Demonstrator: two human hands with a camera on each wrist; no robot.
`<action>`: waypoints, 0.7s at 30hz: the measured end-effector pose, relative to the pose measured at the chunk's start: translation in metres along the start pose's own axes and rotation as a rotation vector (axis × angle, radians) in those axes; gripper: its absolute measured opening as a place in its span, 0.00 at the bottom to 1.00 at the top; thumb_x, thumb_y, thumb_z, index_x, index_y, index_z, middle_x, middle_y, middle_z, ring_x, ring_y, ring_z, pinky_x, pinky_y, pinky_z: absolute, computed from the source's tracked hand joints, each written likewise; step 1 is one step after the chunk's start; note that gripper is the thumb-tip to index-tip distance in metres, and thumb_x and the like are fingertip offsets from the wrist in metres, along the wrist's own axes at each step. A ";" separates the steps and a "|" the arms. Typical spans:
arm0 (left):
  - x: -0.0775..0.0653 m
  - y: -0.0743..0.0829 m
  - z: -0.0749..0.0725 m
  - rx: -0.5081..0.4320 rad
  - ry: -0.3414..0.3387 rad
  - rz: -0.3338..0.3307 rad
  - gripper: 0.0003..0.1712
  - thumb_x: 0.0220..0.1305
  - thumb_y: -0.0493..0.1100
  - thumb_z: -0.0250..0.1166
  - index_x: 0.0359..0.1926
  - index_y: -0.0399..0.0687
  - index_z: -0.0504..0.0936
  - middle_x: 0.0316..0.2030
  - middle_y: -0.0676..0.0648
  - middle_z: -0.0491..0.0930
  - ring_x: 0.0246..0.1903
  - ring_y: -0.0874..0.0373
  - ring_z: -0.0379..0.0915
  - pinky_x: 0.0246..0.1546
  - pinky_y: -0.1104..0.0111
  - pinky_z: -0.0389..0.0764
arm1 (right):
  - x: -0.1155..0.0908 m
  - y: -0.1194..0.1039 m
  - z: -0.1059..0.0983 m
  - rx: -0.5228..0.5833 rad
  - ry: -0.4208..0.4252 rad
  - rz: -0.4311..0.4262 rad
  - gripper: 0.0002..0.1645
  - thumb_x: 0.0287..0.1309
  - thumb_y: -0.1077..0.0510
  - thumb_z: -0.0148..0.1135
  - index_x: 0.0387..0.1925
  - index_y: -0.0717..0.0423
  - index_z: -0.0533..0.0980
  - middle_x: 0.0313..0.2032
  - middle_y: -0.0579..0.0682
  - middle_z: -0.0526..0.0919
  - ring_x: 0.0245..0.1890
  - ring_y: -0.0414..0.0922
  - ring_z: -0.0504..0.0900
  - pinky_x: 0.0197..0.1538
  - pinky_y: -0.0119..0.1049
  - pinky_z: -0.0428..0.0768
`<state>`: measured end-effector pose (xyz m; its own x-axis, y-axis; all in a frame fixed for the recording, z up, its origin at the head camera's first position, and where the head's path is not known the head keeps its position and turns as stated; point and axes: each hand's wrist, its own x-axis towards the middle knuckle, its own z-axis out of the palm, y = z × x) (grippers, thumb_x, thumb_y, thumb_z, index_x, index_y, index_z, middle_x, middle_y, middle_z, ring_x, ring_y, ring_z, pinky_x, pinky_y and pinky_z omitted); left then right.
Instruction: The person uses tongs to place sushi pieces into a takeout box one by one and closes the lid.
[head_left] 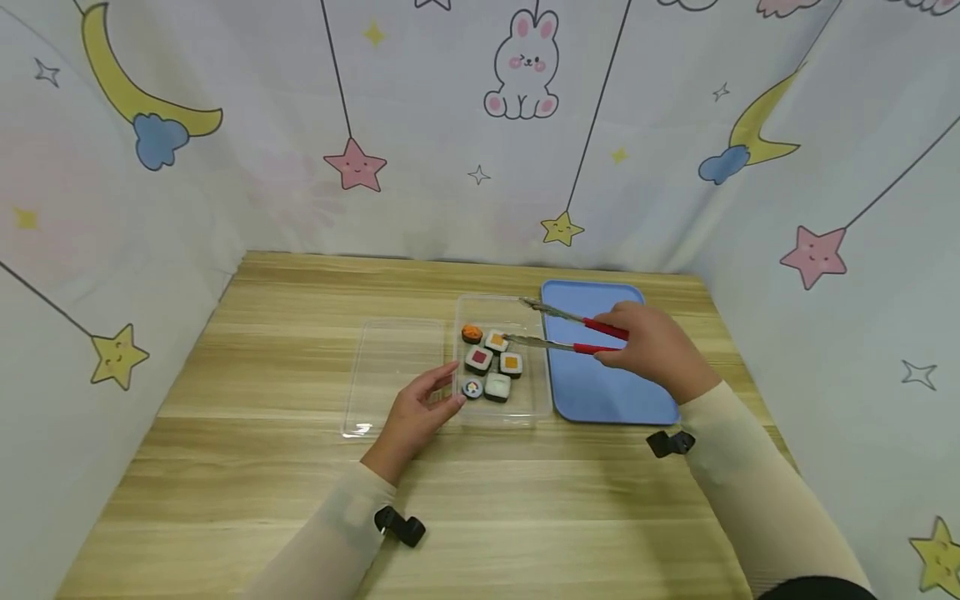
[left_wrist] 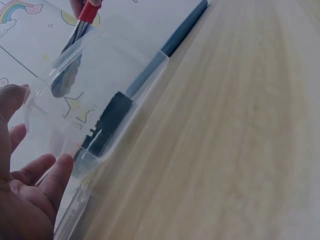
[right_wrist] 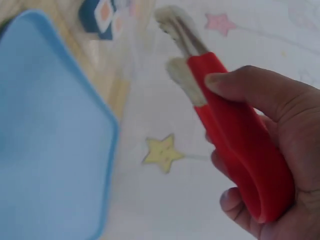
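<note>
Head view, and the right hand is wrapped round the red-handled tongs, their metal arms spread apart. They run leftward from the grip, long axis crosswise over the clear container, one tip right by the farther of two orange-centred sushi pieces; whether it touches, I can't tell. So the whole cluster, six sushi pieces, lies left of that grip, bunched towards the container's left side, and it's the left hand that's nearer, fingers relaxed and parted at the left wall. Blue tray just to the right, a second clear plastic piece to the left, all on a wood-grain table, a cartoon-printed curtain behind and on both sides.
</note>
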<state>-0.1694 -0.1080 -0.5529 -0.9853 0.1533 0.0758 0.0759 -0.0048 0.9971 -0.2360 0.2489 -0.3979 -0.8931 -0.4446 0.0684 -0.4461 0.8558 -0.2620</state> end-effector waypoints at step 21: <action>0.000 0.002 0.002 0.049 0.014 -0.038 0.33 0.67 0.38 0.73 0.71 0.44 0.75 0.71 0.44 0.72 0.69 0.44 0.69 0.65 0.59 0.79 | -0.109 0.133 0.086 0.385 0.428 0.825 0.40 0.65 0.43 0.69 0.67 0.68 0.75 0.59 0.71 0.79 0.57 0.66 0.78 0.58 0.59 0.81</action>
<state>-0.1688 -0.1062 -0.5510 -0.9896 0.1387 0.0380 0.0452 0.0493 0.9978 -0.1936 0.3885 -0.5230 -0.8940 0.4457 0.0456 0.3028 0.6761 -0.6717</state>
